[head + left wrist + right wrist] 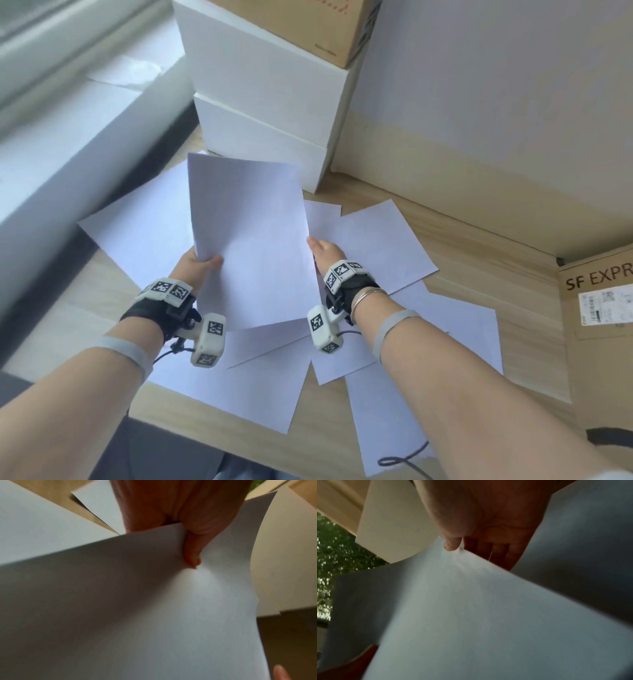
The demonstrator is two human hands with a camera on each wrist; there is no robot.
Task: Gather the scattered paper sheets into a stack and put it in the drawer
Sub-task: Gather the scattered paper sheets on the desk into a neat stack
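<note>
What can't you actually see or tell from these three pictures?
- The drawer: in no view.
- How many sheets the held paper comprises: edges too thin in every view.
- Right hand fingers: behind the paper in the head view.
- Cardboard box lettering: cut by the head view's right edge.
- Sheets on the desk: overlapping, uncountable.

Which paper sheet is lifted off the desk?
The sheet held between the left hand and right hand; every other sheet lies flat on the desk.
</note>
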